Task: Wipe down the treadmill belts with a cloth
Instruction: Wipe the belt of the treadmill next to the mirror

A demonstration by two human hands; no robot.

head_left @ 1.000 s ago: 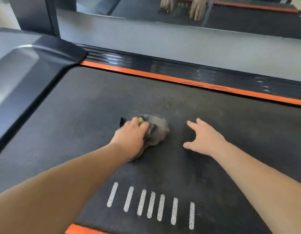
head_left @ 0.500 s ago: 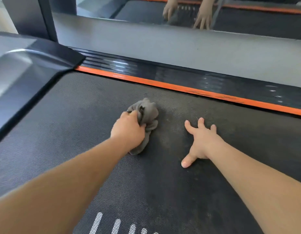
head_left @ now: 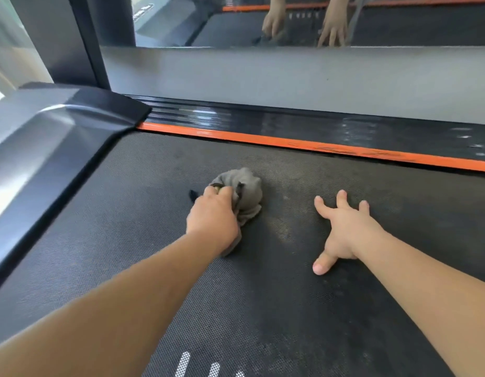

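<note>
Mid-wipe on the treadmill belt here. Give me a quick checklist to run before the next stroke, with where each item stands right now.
1. Grip on the cloth: ok. The left hand grips the bunched grey cloth.
2. Cloth on the belt: ok. It lies on the belt.
3. Way ahead to the orange strip: ok. Nothing lies between it and the cloth.
4. Way to the right: not ok. The right hand lies spread flat on the belt, apart from the cloth.
5. Belt clean: not ok. A pale dusty patch shows between the hands.
6. Belt stopped: cannot tell.
</note>
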